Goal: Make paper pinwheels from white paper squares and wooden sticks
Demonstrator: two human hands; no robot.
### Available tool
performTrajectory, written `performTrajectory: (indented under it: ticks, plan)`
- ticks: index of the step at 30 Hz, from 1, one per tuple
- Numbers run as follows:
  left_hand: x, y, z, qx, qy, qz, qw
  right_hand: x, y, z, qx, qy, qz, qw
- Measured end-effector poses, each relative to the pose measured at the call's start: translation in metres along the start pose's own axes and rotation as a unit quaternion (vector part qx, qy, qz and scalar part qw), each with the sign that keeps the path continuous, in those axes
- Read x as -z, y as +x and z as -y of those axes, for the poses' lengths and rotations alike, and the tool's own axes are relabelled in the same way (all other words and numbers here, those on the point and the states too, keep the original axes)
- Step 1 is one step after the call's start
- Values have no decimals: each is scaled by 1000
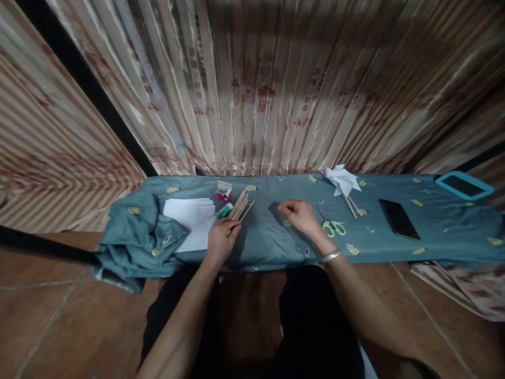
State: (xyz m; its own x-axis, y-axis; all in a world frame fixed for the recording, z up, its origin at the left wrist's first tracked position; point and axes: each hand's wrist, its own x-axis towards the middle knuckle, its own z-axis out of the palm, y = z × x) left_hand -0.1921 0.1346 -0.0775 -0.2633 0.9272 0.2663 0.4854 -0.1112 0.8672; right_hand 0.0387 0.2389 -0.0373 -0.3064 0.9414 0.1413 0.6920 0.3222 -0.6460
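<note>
My left hand is closed at the near end of several thin wooden sticks, which fan out away from me. How many of them are actually in its grip I cannot tell. A glue stick with a green and white label lies just left of the sticks, by the paper's edge. My right hand hovers over the cloth with thumb and fingers pinched together; anything between the fingertips is too small to make out. Right of it lie scissors with pale green handles.
White paper sheets lie at left, below a small open red box of metal bits. White paper pinwheels on sticks, a dark phone and a blue-framed tablet lie at right. A striped curtain hangs behind the cloth-covered bench.
</note>
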Motion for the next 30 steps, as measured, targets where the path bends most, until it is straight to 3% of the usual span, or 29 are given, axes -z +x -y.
performTrajectory:
  ticks: [4, 7, 10, 14, 19, 22, 30]
  plan:
    - [3, -9, 7, -62, 117, 32, 991, -39, -3, 29, 7, 36, -6, 999]
    - [0, -13, 10, -112, 199, 49, 972, -60, -14, 27, -6, 48, -21, 999]
    - [9, -12, 14, -117, 217, 37, 968, -72, -24, 17, -13, 55, -26, 998]
    - [48, -8, 25, -79, 247, -1, 966, -73, -27, 10, -6, 57, -11, 998]
    - [89, -22, 38, -67, 252, 42, 965, -70, -23, 7, 7, 54, 13, 998]
    - [94, -33, 42, -70, 243, 70, 965, -70, -22, 5, 10, 55, 21, 998]
    - [100, -41, 42, -25, 169, 67, 983, -70, -20, 2, 11, 55, 30, 998]
